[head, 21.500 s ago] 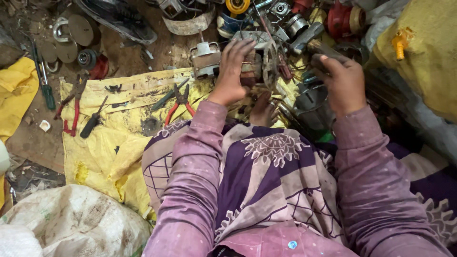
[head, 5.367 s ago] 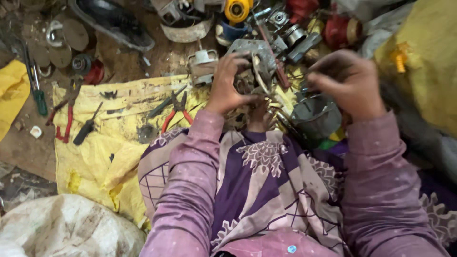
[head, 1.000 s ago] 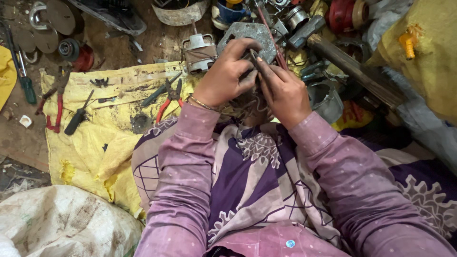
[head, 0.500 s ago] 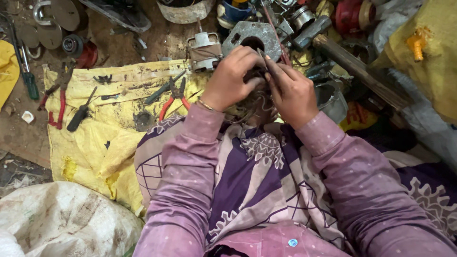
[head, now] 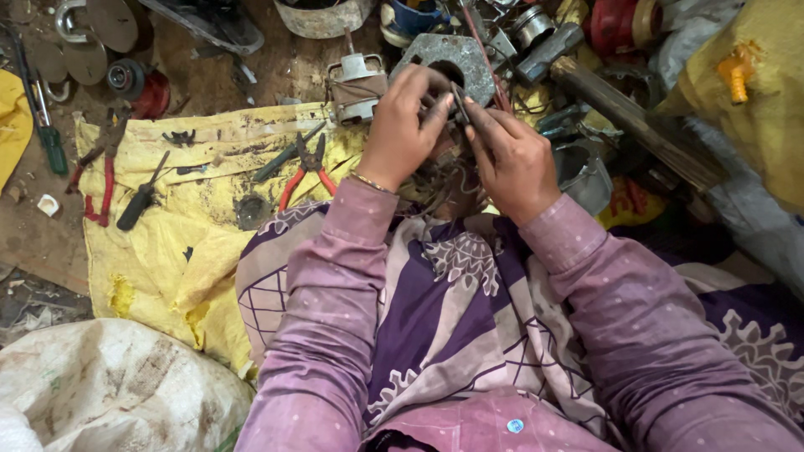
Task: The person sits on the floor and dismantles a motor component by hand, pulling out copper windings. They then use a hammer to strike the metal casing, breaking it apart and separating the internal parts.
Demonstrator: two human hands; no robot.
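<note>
Landmark: the yellow cloth (head: pixel 180 222), a stained, creased woven sheet spread on the dirt floor; places below are told from it.
Near, at the cloth's near edge: a dirty white woven sack (head: pixel 109 389), lumpy and smudged.
Lap, right of the cloth: purple and cream patterned fabric, soft folds, between mauve speckled sleeves.
Change from a second ago: the two hands have stayed pressed together over the same part, and the view has drifted slightly so the cloth sits a little lower and further right.
Left hand (head: pixel 404 125): just past the cloth's far right corner, fingers curled shut on the motor part (head: pixel 448 113), thin bangle at the wrist.
Right hand (head: pixel 509 155): right of the left hand and touching it, fingertips pinched on the same motor part and its tangle of thin copper wire.
On the cloth: red-handled pliers (head: pixel 306 172), a dark screwdriver (head: pixel 141 197).
Cloth's far edge: a small grey stator block (head: pixel 356 84), boxy with wound wire.
Beyond the hands: a flat grey cast-metal plate (head: pixel 444 63) with a round hole, dull and pitted.
Far right: a rough wooden handle (head: pixel 636 121) lying aslant.
</note>
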